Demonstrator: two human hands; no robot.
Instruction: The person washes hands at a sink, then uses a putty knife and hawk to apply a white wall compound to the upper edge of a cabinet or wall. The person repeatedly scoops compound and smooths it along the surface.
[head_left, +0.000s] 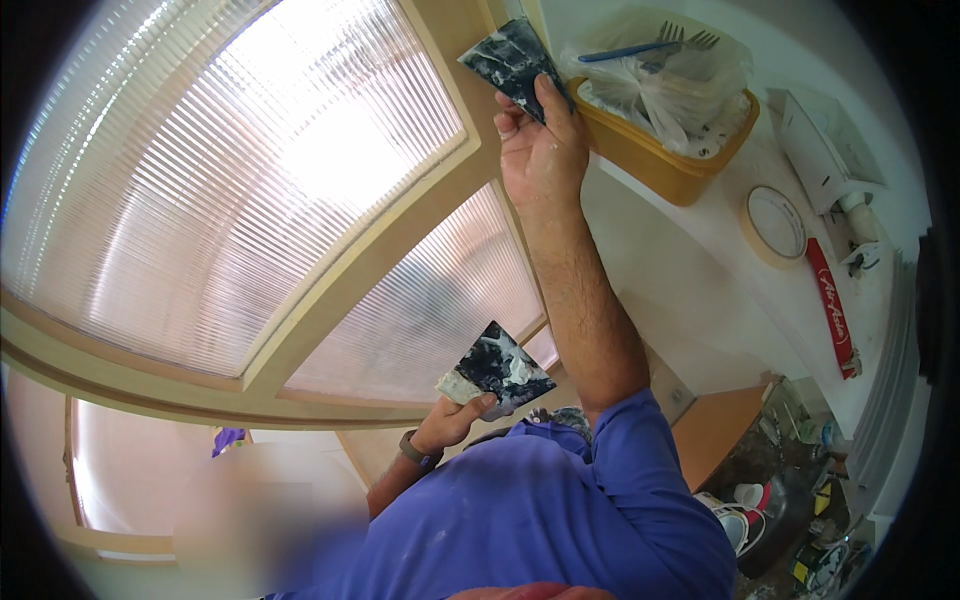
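My right hand [545,160] is raised and closed on a dark putty knife [505,60] streaked with white. Its wide blade lies close to the light wooden frame [478,100] by the wall; I cannot tell whether the two touch. Lower down, in front of my chest, my left hand [450,425] grips a second putty knife [490,360]. White putty [517,372] clings to that dark blade, and its pale handle end is crusted. A band circles my left wrist.
Ribbed glass panes [250,180] fill the frame on the left. On the white ledge to the right are a yellow tub [670,180] with a plastic bag and forks on top, a tape roll [775,227] and a red strip [828,300]. Clutter [800,500] covers the lower right.
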